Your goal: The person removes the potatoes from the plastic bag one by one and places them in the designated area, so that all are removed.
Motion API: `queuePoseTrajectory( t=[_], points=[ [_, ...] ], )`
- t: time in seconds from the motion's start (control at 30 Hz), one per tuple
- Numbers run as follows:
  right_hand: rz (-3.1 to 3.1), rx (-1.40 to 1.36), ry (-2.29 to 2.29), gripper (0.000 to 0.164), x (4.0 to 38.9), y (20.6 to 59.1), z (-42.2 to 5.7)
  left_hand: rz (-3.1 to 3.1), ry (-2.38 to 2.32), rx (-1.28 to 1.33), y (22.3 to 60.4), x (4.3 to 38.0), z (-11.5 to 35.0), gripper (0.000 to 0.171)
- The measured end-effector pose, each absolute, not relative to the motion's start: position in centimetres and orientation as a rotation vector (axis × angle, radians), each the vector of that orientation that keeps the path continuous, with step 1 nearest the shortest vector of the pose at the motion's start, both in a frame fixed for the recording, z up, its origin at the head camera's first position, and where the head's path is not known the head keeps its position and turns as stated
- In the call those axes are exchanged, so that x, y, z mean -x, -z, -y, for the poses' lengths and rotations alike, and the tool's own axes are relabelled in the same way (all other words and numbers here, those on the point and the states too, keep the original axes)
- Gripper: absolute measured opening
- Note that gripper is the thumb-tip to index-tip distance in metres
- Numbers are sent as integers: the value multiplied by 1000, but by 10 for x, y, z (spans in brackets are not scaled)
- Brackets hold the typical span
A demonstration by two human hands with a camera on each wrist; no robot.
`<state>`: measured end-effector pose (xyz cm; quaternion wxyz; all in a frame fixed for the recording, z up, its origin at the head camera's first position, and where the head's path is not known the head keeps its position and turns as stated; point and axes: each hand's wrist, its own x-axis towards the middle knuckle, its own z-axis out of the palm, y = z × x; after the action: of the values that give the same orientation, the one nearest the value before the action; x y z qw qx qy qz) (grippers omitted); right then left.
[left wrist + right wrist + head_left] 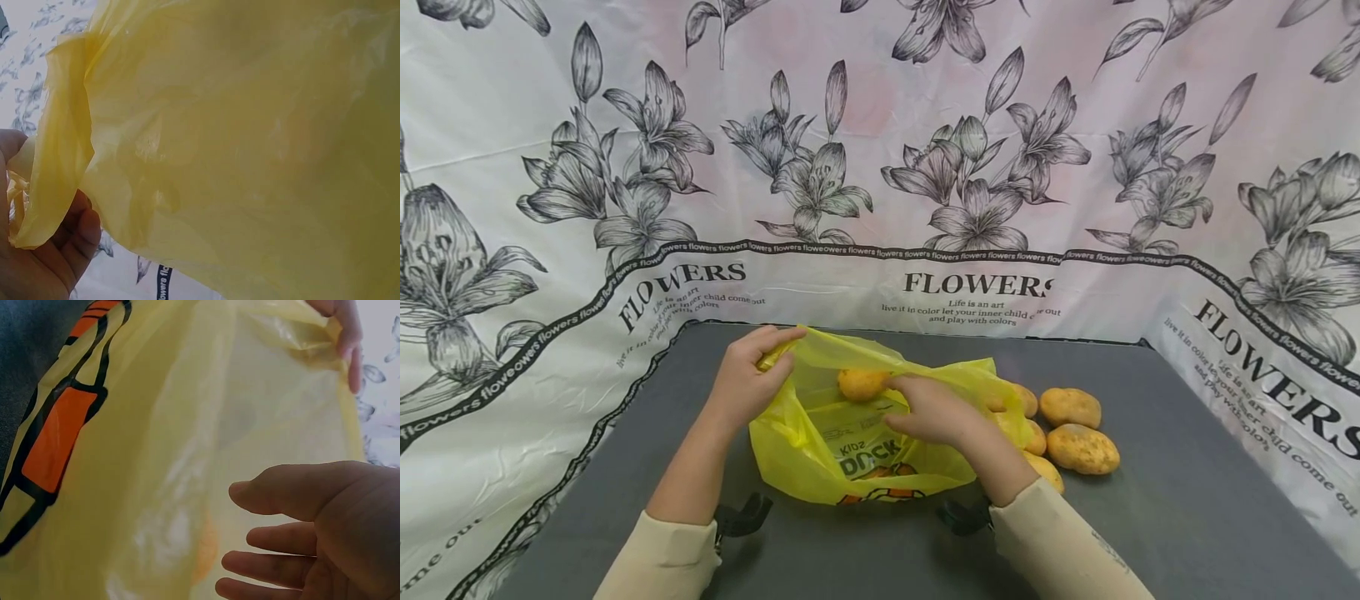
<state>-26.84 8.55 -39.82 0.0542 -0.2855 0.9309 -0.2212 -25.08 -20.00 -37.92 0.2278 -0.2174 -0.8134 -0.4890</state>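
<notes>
A yellow plastic bag (786, 462) with printed lettering lies with its mouth held wide. My left hand (748, 375) pinches the bag's rim on the left side; in the left wrist view, thumb and fingers grip a fold of the plastic (65, 137). A single potato (860, 384) is inside the bag toward the back. Within the bag mouth my right hand (934, 408) reaches close to that potato. In the right wrist view its fingers (275, 565) are spread and relaxed, with nothing between them and the thumb.
Several potatoes lie right of the bag, among them an upper one (1070, 407) and a lower one (1082, 449); the bag's edge partly covers others. The grey table (625, 467) meets a white flower-printed curtain (850, 287) at its back and sides.
</notes>
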Motion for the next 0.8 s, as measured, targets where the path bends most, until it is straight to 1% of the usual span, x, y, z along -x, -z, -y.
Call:
queuePoseTrajectory(
  t=[0.33,0.53,0.8],
  points=[
    [-2778,773,699,69,281,407,-71,2234,1348,608,378,250,200,36],
    [-2732,782,770,75,290,414,-61,2227,1350,618,379,250,201,37],
    [-2768,749,628,76,296,419,-54,2231,1349,619,379,250,202,36]
  ],
)
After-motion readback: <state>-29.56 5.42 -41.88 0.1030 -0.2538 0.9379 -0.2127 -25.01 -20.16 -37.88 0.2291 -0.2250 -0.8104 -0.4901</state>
